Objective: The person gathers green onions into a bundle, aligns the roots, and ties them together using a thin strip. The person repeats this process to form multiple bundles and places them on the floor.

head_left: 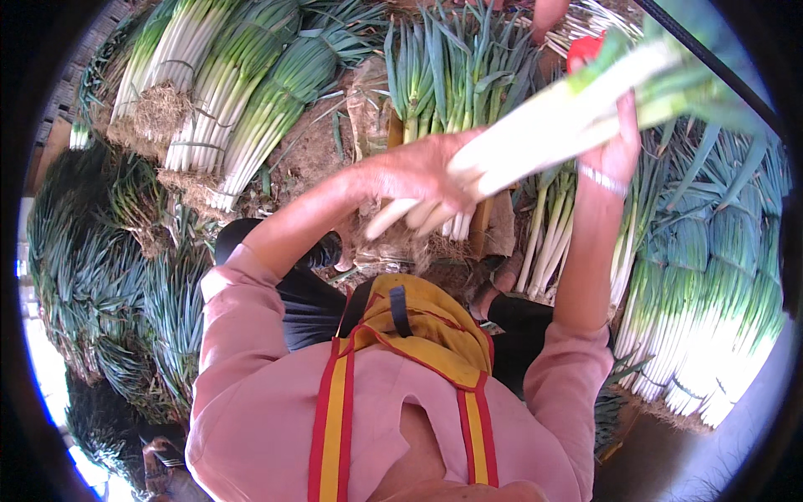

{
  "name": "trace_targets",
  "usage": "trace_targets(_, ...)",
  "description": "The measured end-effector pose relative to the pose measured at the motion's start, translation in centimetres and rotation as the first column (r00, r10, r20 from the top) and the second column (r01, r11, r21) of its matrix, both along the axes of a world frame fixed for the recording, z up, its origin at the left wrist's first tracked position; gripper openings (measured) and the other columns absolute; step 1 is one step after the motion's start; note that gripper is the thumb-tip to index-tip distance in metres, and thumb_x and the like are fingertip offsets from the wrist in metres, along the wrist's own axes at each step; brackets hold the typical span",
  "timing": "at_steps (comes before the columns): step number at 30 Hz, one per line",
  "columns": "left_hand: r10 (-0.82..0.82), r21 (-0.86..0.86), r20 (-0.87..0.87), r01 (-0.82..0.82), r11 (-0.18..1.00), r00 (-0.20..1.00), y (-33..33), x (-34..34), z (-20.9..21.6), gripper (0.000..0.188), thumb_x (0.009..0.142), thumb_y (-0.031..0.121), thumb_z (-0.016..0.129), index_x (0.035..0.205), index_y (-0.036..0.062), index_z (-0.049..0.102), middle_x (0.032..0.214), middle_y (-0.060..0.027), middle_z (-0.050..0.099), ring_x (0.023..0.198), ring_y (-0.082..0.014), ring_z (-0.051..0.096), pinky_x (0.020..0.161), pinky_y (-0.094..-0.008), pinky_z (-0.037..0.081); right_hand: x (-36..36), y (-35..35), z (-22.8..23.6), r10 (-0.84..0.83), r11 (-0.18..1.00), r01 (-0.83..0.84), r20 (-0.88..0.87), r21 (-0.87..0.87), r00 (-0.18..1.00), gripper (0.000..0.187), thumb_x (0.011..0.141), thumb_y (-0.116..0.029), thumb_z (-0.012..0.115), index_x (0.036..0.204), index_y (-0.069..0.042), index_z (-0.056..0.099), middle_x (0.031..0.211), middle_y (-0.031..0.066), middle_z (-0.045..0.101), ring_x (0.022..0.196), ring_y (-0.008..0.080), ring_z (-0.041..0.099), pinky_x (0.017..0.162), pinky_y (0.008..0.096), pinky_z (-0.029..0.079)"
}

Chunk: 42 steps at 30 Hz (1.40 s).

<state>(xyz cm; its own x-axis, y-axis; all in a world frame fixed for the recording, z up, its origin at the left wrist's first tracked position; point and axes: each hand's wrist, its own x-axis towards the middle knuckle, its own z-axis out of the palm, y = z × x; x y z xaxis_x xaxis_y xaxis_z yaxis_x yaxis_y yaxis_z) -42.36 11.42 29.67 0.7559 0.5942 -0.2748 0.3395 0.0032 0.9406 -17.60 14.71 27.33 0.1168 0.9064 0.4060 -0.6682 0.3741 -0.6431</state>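
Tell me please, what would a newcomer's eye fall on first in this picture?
Probably the thick white-and-green stalks, bright across the upper right, held by the left hand and the right hand. Next comes the yellow garment with red-edged straps, at centre over the pink shirt. Tied bundles also catch attention at upper left.

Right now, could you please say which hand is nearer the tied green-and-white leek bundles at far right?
Right: the right hand is above and left of those leek bundles in view; the left hand is farther left, on the long white leek stalks.
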Motion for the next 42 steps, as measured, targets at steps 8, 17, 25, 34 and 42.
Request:
trace_targets(8,0.441,-0.136,0.100,-0.427,0.894,0.892,9.3,-1.1,-18.6,0.084,0.063,0.015,0.077,0.135,0.0044,0.035,0.108,-0.0129,0.057,0.105,-0.0251,0.054,0.097,-0.0421,0.041,-5.8,16.8,-13.1,0.061,0.944,0.044,0.301,-0.327,0.952,0.052,0.075,-0.018,0.072,0.118,0.000,0.049,0.107,0.0122,0.060,0.098,0.0234,0.059,0.088,0.0353,0.047)
trace_targets(17,0.539,-0.640,-0.031,-0.431,0.636,0.842,1.9,-2.1,-37.6,0.095,0.066,0.018,0.081,0.138,-0.0013,0.023,0.128,-0.0143,0.045,0.118,-0.0222,0.043,0.101,-0.0332,0.033,-10.5,10.4,-38.7,-0.001,0.825,0.549,0.970,-0.137,0.243,0.055,0.076,-0.020,0.065,0.122,0.003,0.045,0.115,0.0259,0.054,0.106,0.0398,0.052,0.092,0.0401,0.041)
trace_targets(25,0.689,-0.111,-0.134,-0.702,0.704,0.712,4.3,-0.4,-35.7,0.117,0.060,0.030,0.082,0.143,0.0023,0.005,0.141,-0.0236,0.023,0.130,-0.0321,0.029,0.105,-0.0374,0.028,-9.6,11.3,-35.7,0.234,0.753,0.384,0.763,-0.534,0.603,0.048,0.074,-0.014,0.064,0.116,0.004,0.049,0.086,0.0111,0.063,0.074,0.0178,0.059,0.066,0.0296,0.046)
trace_targets(34,0.510,-0.219,-0.149,-0.531,0.819,0.847,7.7,-2.3,-33.0,0.101,0.063,0.020,0.073,0.142,-0.0013,0.012,0.129,-0.0258,0.040,0.122,-0.0323,0.040,0.103,-0.0334,0.031,-8.7,13.0,-31.6,-0.024,0.724,0.472,0.666,-0.503,0.745,0.045,0.072,-0.011,0.066,0.113,0.003,0.055,0.089,0.0064,0.062,0.076,0.0141,0.055,0.068,0.0257,0.045)
trace_targets(42,0.336,-0.083,-0.440,-0.410,0.908,0.833,9.5,-5.0,-35.9,0.082,0.064,0.008,0.061,0.136,0.0006,0.023,0.119,-0.0254,0.051,0.113,-0.0336,0.049,0.096,-0.0351,0.038,-1.3,17.6,-26.0,0.235,0.797,-0.064,0.210,-0.601,0.949,0.036,0.082,-0.015,0.058,0.113,0.002,0.048,0.081,0.0104,0.060,0.053,0.0147,0.053,0.044,0.0254,0.041)
